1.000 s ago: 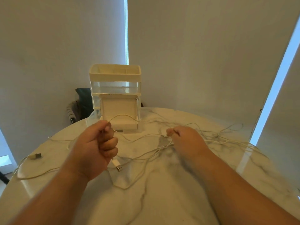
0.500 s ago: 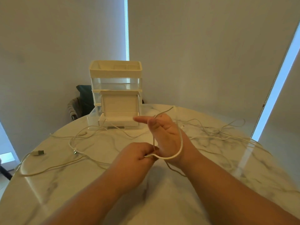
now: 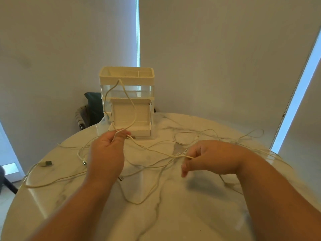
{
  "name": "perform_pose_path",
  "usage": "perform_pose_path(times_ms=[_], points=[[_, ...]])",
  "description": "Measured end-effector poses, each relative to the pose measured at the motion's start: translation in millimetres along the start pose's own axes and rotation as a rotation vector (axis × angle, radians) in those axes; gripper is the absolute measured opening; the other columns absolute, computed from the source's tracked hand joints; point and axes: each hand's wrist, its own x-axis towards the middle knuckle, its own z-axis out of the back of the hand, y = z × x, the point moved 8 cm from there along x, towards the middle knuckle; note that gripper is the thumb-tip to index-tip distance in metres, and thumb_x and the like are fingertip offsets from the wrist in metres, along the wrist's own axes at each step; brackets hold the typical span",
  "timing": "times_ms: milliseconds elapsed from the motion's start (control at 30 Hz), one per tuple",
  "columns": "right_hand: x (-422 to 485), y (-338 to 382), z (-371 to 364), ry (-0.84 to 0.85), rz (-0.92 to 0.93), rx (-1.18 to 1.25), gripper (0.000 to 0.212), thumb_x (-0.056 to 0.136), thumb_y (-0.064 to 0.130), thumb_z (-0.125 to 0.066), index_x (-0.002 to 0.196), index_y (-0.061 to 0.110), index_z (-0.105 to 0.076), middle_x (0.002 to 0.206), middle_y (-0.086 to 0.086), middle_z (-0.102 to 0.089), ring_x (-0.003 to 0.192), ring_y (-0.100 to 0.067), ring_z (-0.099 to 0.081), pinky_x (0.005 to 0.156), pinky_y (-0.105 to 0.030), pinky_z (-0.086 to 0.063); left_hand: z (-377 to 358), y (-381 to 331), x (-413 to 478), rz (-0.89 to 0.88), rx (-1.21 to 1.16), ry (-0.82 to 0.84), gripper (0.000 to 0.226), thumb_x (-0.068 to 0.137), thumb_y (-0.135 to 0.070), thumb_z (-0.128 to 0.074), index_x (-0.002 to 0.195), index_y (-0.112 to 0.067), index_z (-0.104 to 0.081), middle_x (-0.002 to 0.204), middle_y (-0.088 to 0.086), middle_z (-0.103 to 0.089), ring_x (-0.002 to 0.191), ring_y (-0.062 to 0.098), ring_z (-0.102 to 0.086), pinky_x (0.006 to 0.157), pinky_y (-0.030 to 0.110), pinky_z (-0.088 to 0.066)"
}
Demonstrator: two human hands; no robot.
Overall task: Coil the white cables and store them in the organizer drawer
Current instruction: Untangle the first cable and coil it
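left hand (image 3: 107, 150) raised, cable (image 3: 134, 108) looped upward

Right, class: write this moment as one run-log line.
left hand: holds raised cable loop | right hand: pinches cable strands | organizer: upright behind | loose cables: spread on table

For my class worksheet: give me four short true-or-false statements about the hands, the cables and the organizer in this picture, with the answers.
1. The left hand holds up a loop of thin white cable in front of the cream plastic drawer organizer. True.
2. The right hand lies flat and empty. False: it pinches cable strands.
3. Every cable is stored in the organizer. False: loose cables sprawl over the round marble table.
4. A grey cable plug lies near the table's left edge. True.
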Motion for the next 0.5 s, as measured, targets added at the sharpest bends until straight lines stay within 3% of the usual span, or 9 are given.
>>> perform_pose_path(times_ms=[67, 133, 233, 300, 367, 433, 500], points=[[-5.5, -7.6, 7.9, -0.019, -0.117, -0.128, 0.033, 0.093, 0.057, -0.053, 0.089, 0.036, -0.078, 0.099, 0.018, -0.070, 0.099, -0.006, -0.062, 0.089, -0.030, -0.044, 7.5, -1.6, 1.7, -0.020, 0.004, -0.057, 0.025, 0.099, -0.041, -0.052, 0.095, -0.030, -0.075, 0.056, 0.004, -0.057, 0.056, 0.030, -0.050, 0.059, 0.044, -0.049], [-7.1, -20.6, 27.5, -0.158, -0.250, -0.208, 0.049, 0.096, 0.060, -0.042, 0.091, 0.027, -0.078, 0.101, 0.004, -0.069, 0.098, -0.016, -0.061, 0.084, -0.030, -0.041, 12.7, -3.0, 3.1, -0.062, -0.020, -0.078, 0.025, 0.100, -0.040, -0.051, 0.099, -0.030, -0.074, 0.043, -0.004, -0.048, 0.045, 0.018, -0.039, 0.048, 0.034, -0.039], [-10.8, -46.1, 65.5, -0.584, -0.352, -0.026, 0.043, 0.098, 0.051, -0.046, 0.087, 0.022, -0.076, 0.073, 0.001, -0.061, 0.080, -0.023, -0.059, 0.078, -0.033, -0.044, 7.0, -6.1, 2.4, -0.116, -0.050, -0.021, 0.021, 0.100, -0.032, -0.053, 0.099, -0.030, -0.074, 0.045, -0.014, -0.051, 0.043, 0.005, -0.042, 0.050, 0.027, -0.036], [-19.2, -50.7, 82.0, -0.908, -0.254, 0.091, 0.034, 0.098, 0.042, -0.046, 0.085, 0.023, -0.070, 0.068, 0.003, -0.062, 0.077, -0.025, -0.063, 0.073, -0.035, -0.049, -10.7, -9.4, -3.0, -0.126, -0.075, 0.118, 0.020, 0.098, -0.020, -0.058, 0.091, -0.027, -0.075, 0.065, -0.019, -0.068, 0.057, -0.002, -0.059, 0.057, 0.020, -0.043], [-30.8, -41.7, 88.6, -1.155, -0.076, 0.200, 0.019, 0.096, 0.031, -0.046, 0.094, 0.025, -0.063, 0.081, 0.008, -0.066, 0.082, -0.018, -0.064, 0.071, -0.030, -0.048, -30.1, -11.7, -12.5, -0.142, -0.016, 0.277, 0.021, 0.095, -0.018, -0.061, 0.083, -0.026, -0.076, 0.080, -0.020, -0.073, 0.075, -0.007, -0.064, 0.063, 0.005, -0.043], [-35.8, -25.6, 86.0, -1.212, 0.093, 0.287, 0.013, 0.094, 0.024, -0.053, 0.103, 0.030, -0.060, 0.095, 0.011, -0.065, 0.087, -0.008, -0.060, 0.074, -0.023, -0.043, -41.6, -10.4, -19.9, -0.153, 0.067, 0.363, 0.019, 0.094, -0.023, -0.063, 0.080, -0.027, -0.076, 0.083, -0.014, -0.073, 0.079, 0.001, -0.064, 0.062, 0.004, -0.042], [-29.3, -10.6, 77.2, -1.114, 0.244, 0.291, 0.019, 0.084, 0.025, -0.058, 0.102, 0.031, -0.060, 0.108, 0.008, -0.062, 0.100, -0.006, -0.057, 0.084, -0.021, -0.040, -44.8, -7.6, -21.0, -0.129, 0.078, 0.390, 0.019, 0.093, -0.024, -0.064, 0.079, -0.026, -0.076, 0.082, -0.009, -0.073, 0.079, 0.009, -0.063, 0.062, 0.009, -0.043]])
